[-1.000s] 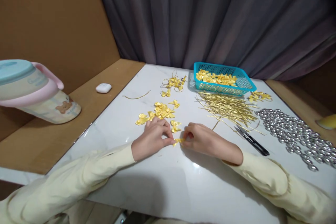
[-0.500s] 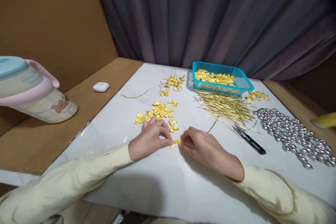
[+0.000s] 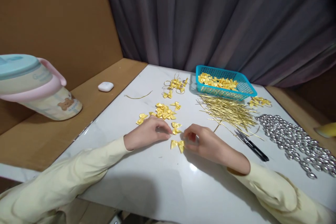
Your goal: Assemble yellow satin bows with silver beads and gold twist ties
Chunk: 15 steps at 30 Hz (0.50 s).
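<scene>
A small yellow ribbon bow (image 3: 177, 144) lies flat on the white table (image 3: 162, 182) between my hands. My right hand (image 3: 207, 141) rests just right of it, fingers curled in, fingertips at the bow's right edge. My left hand (image 3: 147, 134) lies on the table with its fingers pressed together at the left edge of a second yellow bow (image 3: 176, 128). A loose cluster of yellow bows (image 3: 162, 111) sits just beyond my left hand. Both arms wear pale yellow sleeves.
A teal basket (image 3: 246, 89) of yellow bows stands at the back, with gold ties (image 3: 228, 112) in front of it, black snips (image 3: 252, 145) and silver bells (image 3: 296, 140) to the right. Bows with wire loops (image 3: 175, 84) lie farther back. A pastel jug (image 3: 34, 87) and white case (image 3: 105, 86) rest on the wooden ledge.
Both hands let go of the bow they pinched together; it now lies flat on the table. My left hand has moved up to a second bow.
</scene>
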Available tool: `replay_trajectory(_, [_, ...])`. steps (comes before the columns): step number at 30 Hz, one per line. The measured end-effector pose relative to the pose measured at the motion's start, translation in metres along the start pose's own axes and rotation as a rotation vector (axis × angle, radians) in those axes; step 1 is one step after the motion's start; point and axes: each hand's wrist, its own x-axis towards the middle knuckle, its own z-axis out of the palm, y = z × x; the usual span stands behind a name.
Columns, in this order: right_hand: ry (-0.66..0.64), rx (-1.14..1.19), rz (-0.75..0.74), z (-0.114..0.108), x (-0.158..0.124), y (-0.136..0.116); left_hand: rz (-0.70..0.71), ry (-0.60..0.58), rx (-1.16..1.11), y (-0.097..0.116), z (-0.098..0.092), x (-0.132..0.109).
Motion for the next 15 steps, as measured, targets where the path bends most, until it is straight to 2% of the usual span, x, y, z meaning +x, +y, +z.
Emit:
replay_trajectory(3, [-0.016, -0.019, -0.026, 0.001, 0.0, 0.001, -0.016, 0.041, 0.046, 0.004, 0.003, -0.002])
replay_trajectory(9, [-0.029, -0.09, 0.054, 0.009, -0.007, -0.009, -0.111, 0.163, 0.146, 0.001, 0.009, -0.001])
replay_trajectory(12, [-0.002, -0.115, 0.004, 0.001, -0.007, -0.01, -0.108, 0.229, 0.178, -0.004, 0.013, 0.002])
replay_trajectory(15, [0.087, -0.176, -0.124, -0.016, 0.005, -0.002, -0.094, 0.245, 0.165, -0.006, 0.016, 0.004])
